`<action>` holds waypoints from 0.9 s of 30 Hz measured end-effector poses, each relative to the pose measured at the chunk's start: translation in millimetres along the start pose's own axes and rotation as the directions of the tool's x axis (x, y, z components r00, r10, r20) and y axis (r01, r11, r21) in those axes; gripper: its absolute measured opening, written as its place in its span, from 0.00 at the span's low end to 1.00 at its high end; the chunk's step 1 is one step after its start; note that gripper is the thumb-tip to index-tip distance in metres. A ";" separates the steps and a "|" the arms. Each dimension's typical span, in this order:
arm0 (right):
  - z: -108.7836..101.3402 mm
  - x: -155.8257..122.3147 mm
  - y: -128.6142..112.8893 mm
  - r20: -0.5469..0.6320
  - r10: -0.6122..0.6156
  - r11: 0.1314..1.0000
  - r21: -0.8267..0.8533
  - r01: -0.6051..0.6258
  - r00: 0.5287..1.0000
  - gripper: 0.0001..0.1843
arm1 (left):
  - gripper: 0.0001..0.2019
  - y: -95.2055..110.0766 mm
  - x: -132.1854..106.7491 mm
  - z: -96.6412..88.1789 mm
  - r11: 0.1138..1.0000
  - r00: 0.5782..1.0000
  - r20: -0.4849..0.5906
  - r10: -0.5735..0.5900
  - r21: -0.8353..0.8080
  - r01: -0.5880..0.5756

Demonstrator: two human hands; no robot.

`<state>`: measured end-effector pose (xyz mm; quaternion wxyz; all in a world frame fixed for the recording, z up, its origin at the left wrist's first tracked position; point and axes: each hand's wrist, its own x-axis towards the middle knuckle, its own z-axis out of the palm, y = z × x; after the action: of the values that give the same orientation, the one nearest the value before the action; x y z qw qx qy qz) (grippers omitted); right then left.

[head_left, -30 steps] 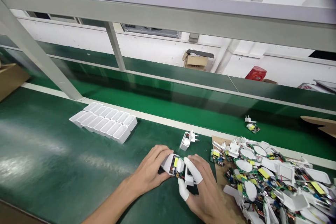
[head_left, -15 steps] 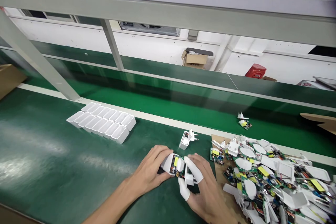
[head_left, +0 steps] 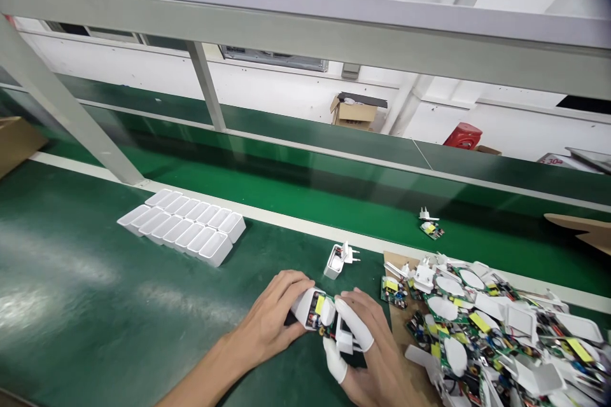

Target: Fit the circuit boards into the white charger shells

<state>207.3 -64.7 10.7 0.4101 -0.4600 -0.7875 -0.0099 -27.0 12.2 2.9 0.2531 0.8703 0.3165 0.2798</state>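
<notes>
My left hand [head_left: 272, 318] is closed round a white charger shell [head_left: 304, 305] low in the middle of the view. A circuit board [head_left: 321, 315] with a yellow part sticks out of the shell's open end. My right hand [head_left: 367, 350], with white finger cots on thumb and forefinger, pinches the white plug cap [head_left: 344, 334] fixed to that board. Both hands rest on the green bench [head_left: 95, 292]. Just beyond them stands an assembled white charger [head_left: 338, 259] with its prongs pointing right.
Two rows of empty white shells [head_left: 184, 234] lie at the left. A heap of boards and plug caps [head_left: 482, 331] sits on cardboard at the right. A single board with plug [head_left: 429, 224] lies on the green conveyor belt [head_left: 334, 194] behind. Grey frame posts rise at the left.
The single board on the conveyor has drifted left. My hands have stayed on the shell and board, with only slight shifts of the fingers.
</notes>
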 end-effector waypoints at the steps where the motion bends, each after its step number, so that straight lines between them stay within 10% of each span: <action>1: 1.6 -1.3 0.0 -0.013 0.006 1.000 0.009 -0.006 1.000 0.32 | 0.24 -0.6 -0.6 0.6 1.000 1.000 -0.001 0.000 0.005 0.000; 27: -0.5 -1.4 0.9 0.054 0.027 0.999 0.043 -0.029 0.998 0.35 | 0.25 0.1 -0.4 -1.1 1.000 1.000 -0.002 0.017 -0.023 -0.017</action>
<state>208.6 -65.3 9.8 0.3987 -0.4621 -0.7917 0.0253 -27.9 12.1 3.6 0.2604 0.8698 0.3059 0.2864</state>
